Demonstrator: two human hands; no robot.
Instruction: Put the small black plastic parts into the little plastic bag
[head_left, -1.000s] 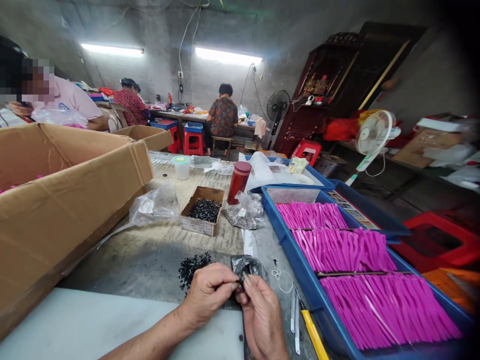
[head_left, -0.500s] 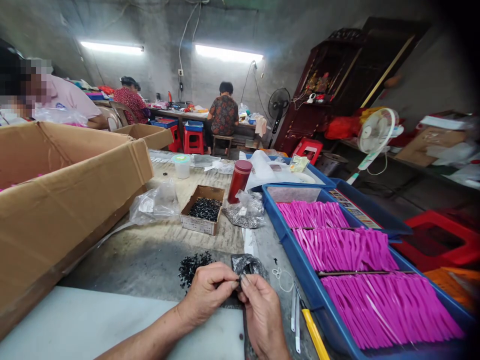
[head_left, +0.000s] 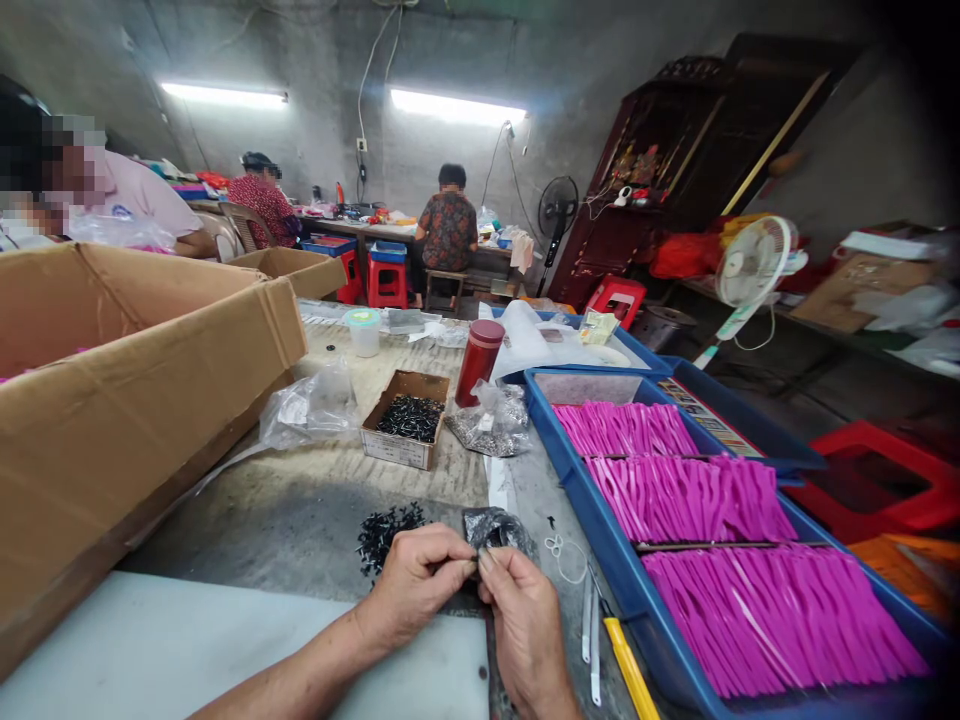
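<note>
Use small open brown cardboard box (head_left: 396,449) as landmark ("box"). Pinching w/ left hand (head_left: 416,580), thumb + index closed at tips, well in front of box. Pinching likewise w/ right hand (head_left: 529,620), tips meeting L hand's. Gripping btwn both: tiny dark piece (head_left: 478,558), front-R of box, mostly hidden, can't ID. See loose heap of small black pieces (head_left: 386,532) in front of box, just beyond L hand; crumpled shiny black plastic bag (head_left: 506,527) front-R of box, just beyond tips. Front-L of box: white flat board (head_left: 247,630), below L forearm. Further front-R of box: thin white string loop (head_left: 559,546), two slim pale flat strips (head_left: 594,640), tool w/ long yellow handle (head_left: 628,665). R of box: clear plastic bag of small grey bits (head_left: 487,435), lidded dark-red cylinder (head_left: 478,365), then blue plastic tray (head_left: 616,545) w/ rows of magenta strips (head_left: 772,620). L of box: crumpled clear plastic bag (head_left: 311,405), then large brown cardboard box (head_left: 150,400).
</note>
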